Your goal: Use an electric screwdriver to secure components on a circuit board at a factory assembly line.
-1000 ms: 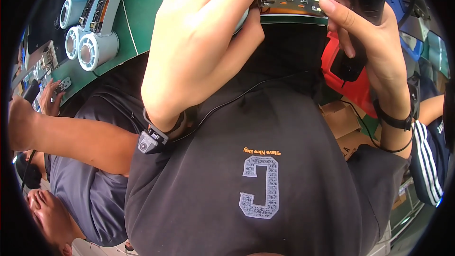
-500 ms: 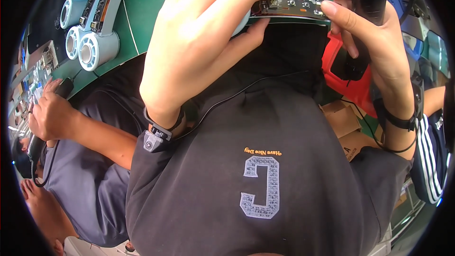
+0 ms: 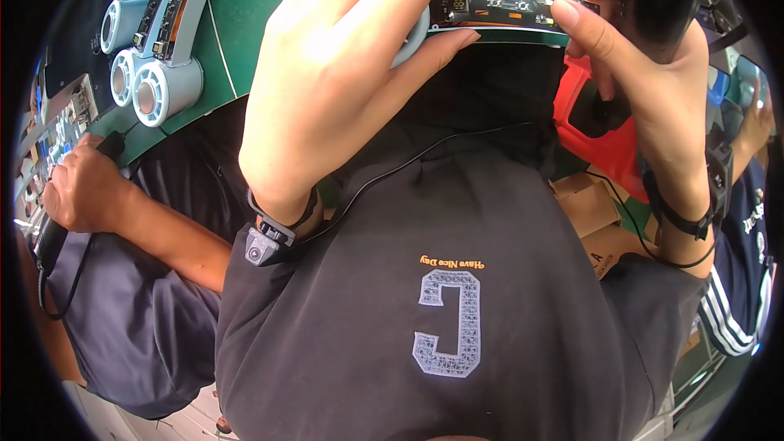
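Observation:
My left hand (image 3: 327, 73) is closed around the round end of a light-blue plastic housing (image 3: 415, 39), most of it hidden behind my fingers. A narrow black circuit board (image 3: 510, 8) with a small digit display lies along the housing and stretches to the right. My right hand (image 3: 641, 61) wraps round a thick black electric screwdriver (image 3: 657, 0), its tip out of sight. The right thumb presses on the board's right end, and the right fingers are partly hidden behind the tool.
On the green table (image 3: 224, 0) at the left lie similar light-blue housings (image 3: 171, 86) fitted with boards. A red plastic frame (image 3: 576, 106) and a cardboard box (image 3: 588, 204) are below my right hand. A co-worker's hand (image 3: 90, 188) grips a black corded tool. A cable crosses my lap.
The black screwdriver has tilted, its top swinging to the right and nearer. The board has turned slightly and its display shows more. The co-worker's hand at the left has shifted a little.

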A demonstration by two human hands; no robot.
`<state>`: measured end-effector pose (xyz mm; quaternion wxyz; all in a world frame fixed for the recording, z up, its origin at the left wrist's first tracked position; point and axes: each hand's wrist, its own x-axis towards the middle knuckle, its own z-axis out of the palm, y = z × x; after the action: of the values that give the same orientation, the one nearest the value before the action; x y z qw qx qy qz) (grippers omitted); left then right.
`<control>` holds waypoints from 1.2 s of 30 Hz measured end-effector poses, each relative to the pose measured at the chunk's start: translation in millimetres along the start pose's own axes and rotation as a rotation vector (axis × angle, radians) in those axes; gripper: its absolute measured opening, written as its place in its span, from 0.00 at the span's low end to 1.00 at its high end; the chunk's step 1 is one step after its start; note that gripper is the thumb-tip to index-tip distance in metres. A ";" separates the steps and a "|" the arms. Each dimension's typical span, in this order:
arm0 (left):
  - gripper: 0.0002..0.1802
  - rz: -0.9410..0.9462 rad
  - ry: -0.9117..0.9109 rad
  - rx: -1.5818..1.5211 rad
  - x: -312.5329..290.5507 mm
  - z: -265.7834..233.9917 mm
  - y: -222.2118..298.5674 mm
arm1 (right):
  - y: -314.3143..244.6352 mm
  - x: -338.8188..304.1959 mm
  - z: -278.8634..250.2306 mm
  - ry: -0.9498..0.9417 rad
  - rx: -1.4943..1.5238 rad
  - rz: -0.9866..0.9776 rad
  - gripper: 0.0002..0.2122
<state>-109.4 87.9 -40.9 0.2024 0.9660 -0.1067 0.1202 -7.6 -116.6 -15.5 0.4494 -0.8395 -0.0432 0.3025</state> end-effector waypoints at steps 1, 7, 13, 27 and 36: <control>0.23 -0.002 -0.002 0.002 -0.5 -1.0 1.0 | 6.2 -3.3 -10.7 -0.003 -0.007 -0.003 0.08; 0.23 -0.004 -0.023 0.016 1.9 -2.3 5.1 | 10.1 7.9 -9.8 -0.012 -0.038 -0.015 0.09; 0.23 -0.015 -0.049 0.030 2.0 -1.9 4.8 | 29.9 20.3 -28.1 -0.031 -0.068 -0.024 0.10; 0.22 0.000 -0.111 0.046 9.8 3.2 9.6 | 80.0 36.1 -79.2 -0.039 -0.131 -0.030 0.12; 0.16 0.026 0.138 -0.101 -0.4 28.4 -4.2 | 23.3 18.2 -48.2 -0.061 -0.268 -0.075 0.15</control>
<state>-103.4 79.9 -67.8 0.2560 0.9426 -0.1109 0.1834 29.0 -159.2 -22.4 0.3424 -0.8802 -0.1282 0.3025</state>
